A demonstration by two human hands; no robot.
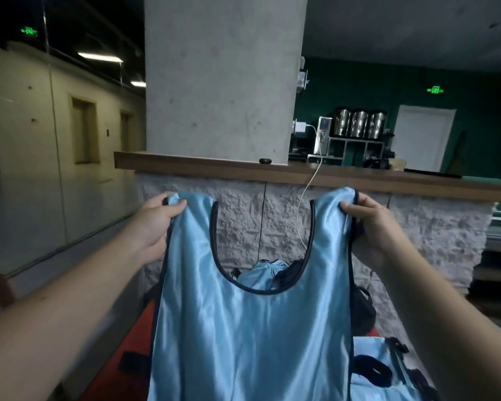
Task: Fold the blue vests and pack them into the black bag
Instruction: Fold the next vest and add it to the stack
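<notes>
I see the blue vest (249, 328) hanging between the left hand (159, 218) and right hand (368, 224), each pinching a shoulder strap.

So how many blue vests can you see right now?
3: one held up, one behind its neckline, one lower right. More may be hidden.
</notes>
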